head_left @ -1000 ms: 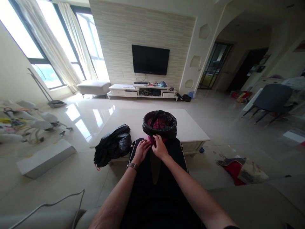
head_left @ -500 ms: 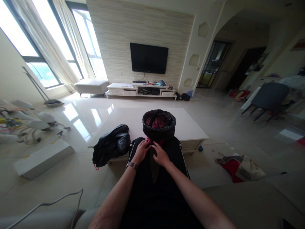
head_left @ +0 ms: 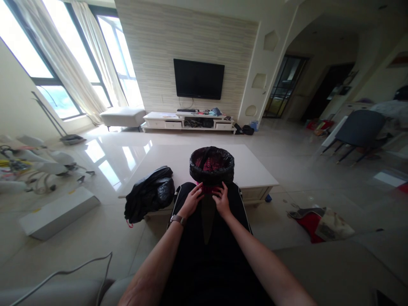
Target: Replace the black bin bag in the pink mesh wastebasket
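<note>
A round pink bin [head_left: 210, 163], lined with a black garbage bag [head_left: 212, 176] folded over its rim, stands at the near edge of the white coffee table, in front of my knees. My left hand [head_left: 193, 199] is at the bin's near left side, fingers stretched forward with the tips close to the bag's lower edge. On the near right side, my right hand [head_left: 222, 199] has its fingers apart and raised to the bag's lower edge. Whether the fingertips pinch the plastic I cannot make out. A crumpled black plastic bag [head_left: 151, 193] lies left of the bin, hanging over the table edge.
The white coffee table [head_left: 251, 170] extends beyond the bin. A long white box [head_left: 60, 212] lies on the floor at left, and a red and beige cloth bag [head_left: 321, 223] at right. A grey chair [head_left: 360, 127] stands farther right, with a TV cabinet [head_left: 164, 119] ahead.
My right hand has moved right and slightly up, away from my left hand, toward the bag's lower edge. My left hand has shifted only slightly. The bin stays in place.
</note>
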Motion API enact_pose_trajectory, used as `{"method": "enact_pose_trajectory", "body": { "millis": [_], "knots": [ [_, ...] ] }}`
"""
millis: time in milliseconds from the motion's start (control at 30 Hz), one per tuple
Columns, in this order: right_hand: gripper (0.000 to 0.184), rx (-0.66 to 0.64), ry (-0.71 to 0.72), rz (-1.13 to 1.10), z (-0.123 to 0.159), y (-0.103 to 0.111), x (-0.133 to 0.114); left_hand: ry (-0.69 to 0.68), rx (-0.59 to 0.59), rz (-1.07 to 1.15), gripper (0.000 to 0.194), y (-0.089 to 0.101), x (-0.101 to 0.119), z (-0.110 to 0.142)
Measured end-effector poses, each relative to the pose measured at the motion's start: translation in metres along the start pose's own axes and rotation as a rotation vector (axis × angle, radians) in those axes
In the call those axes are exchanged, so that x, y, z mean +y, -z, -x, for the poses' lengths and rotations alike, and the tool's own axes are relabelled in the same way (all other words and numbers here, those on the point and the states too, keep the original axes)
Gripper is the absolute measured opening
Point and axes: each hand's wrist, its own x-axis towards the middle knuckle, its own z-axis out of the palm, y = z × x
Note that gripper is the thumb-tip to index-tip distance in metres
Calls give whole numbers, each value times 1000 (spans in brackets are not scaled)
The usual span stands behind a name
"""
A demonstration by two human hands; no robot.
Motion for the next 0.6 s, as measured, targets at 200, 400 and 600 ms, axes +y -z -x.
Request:
{"method": "enact_pose_trajectory", "body": {
  "millis": [200, 400, 600],
  "knots": [
    [79, -41, -74, -20, -2, 2, 14, -18, -25, -108, 65, -3, -16, -5],
    [71, 15, -85, -59, 0, 5, 19, -29, 30, -112, 51, -5, -24, -8],
    [68, 33, -64, -37, 1, 2, 22, -4, 14, 144, 32, 1, -6, -4]
  ]
}}
